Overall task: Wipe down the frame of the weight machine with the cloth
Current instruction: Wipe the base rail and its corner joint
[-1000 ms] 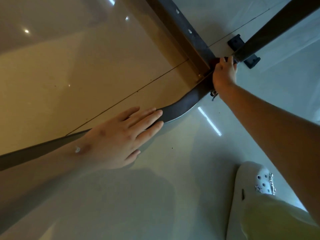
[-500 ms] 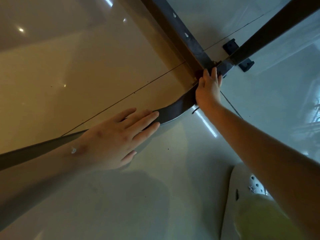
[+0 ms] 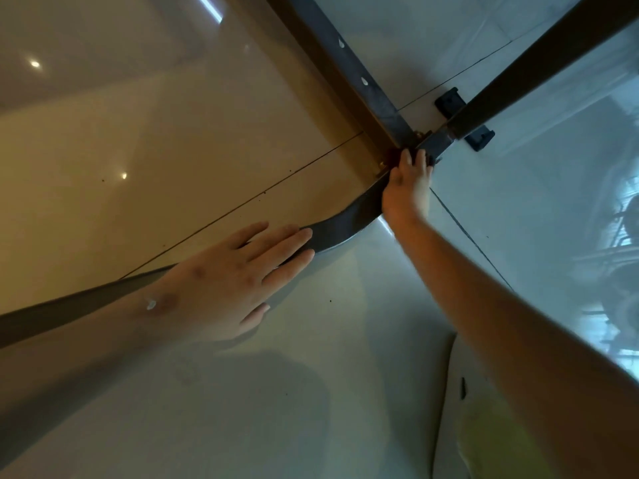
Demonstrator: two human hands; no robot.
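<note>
While our left hand [image 3: 224, 281] lies flat and open on the curved metal frame bar [image 3: 345, 219] at seven o'clock, our right hand [image 3: 408, 184] covers the limp dark-red cloth [image 3: 393, 155], best bunched under the palm, at the rigid one-o'clock joint [image 3: 415, 140], gripping or merely pressing we cannot tell.
</note>
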